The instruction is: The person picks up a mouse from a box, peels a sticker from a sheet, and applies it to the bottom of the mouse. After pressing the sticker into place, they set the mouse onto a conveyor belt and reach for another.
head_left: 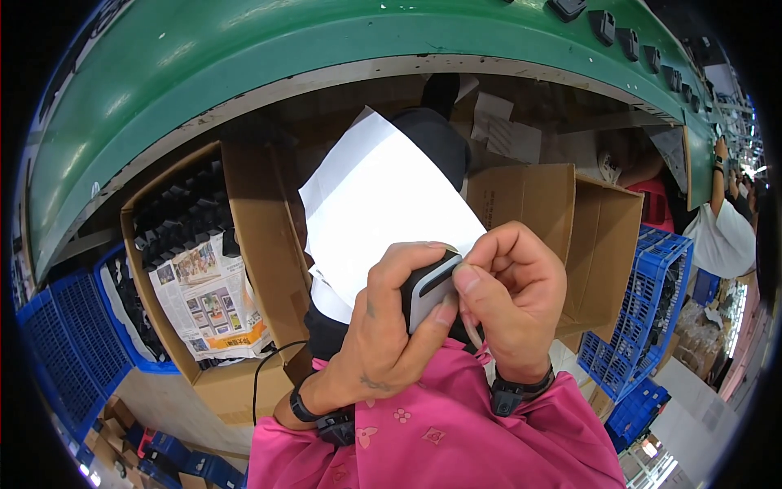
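- Our left hand [393, 326] is closed around a small black-and-grey device [432, 295], forefinger along its upper edge and thumb pressing its lower edge.
- The fingertips of our right hand [520, 297] are pinched together, touching the device's right end; we cannot tell whether anything small is caught between them.
- We see the device held up over our lap, in front of the near right edge of some loose white sheets [391, 196].
- To our left stands an open carton [265, 212]; black parts [183, 212] crowd its far edge, and a printed newspaper sheet [213, 301] lies toward its near edge.
- To our right another cardboard box [603, 253] gapes open, with a blue crate [639, 293] just beyond its right side.
- Ahead of us runs a green bench [269, 94]; more black pieces [603, 27] sit in a row toward its right end.
- Past that end we notice a co-worker in a white top [723, 236], one arm reaching toward the bench.
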### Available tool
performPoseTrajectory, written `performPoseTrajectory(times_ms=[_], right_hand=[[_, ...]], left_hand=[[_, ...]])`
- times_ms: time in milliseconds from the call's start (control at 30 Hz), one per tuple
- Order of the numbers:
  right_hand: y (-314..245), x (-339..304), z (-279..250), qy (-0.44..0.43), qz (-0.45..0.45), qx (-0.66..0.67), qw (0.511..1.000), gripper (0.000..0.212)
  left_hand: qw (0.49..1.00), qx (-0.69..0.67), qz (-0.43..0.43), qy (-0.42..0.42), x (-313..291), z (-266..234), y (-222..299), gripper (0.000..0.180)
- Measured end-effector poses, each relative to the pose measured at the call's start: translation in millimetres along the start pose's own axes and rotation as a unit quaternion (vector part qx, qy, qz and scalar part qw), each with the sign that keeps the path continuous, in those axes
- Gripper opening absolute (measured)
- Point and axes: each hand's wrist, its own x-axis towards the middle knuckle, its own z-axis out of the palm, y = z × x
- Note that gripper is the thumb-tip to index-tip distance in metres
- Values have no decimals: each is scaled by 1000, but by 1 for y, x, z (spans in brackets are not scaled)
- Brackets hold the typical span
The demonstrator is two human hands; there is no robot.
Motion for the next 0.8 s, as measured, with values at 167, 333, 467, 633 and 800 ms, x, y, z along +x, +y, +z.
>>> performPoseTrajectory(times_ms=[167, 333, 467, 633, 800], right_hand=[[0, 1, -1, 2, -3, -15, 1000, 7], [5, 7, -8, -4, 16, -35, 999, 6], [2, 9, -3, 37, 34, 27, 998, 12], [0, 12, 3, 47, 17, -56, 997, 17], [9, 21, 19, 21, -37, -175, 984, 11]], left_hand=[[1000, 1, 6, -5, 0, -1, -1, 49], [979, -157, -131, -19, -4, -6, -5, 47], [941, -293, -169, -26, -4, -8, -10, 48], [917, -356, -180, -25, -2, -11, -13, 49], [941, -286, -177, -30, -1, -25, -8, 51]])
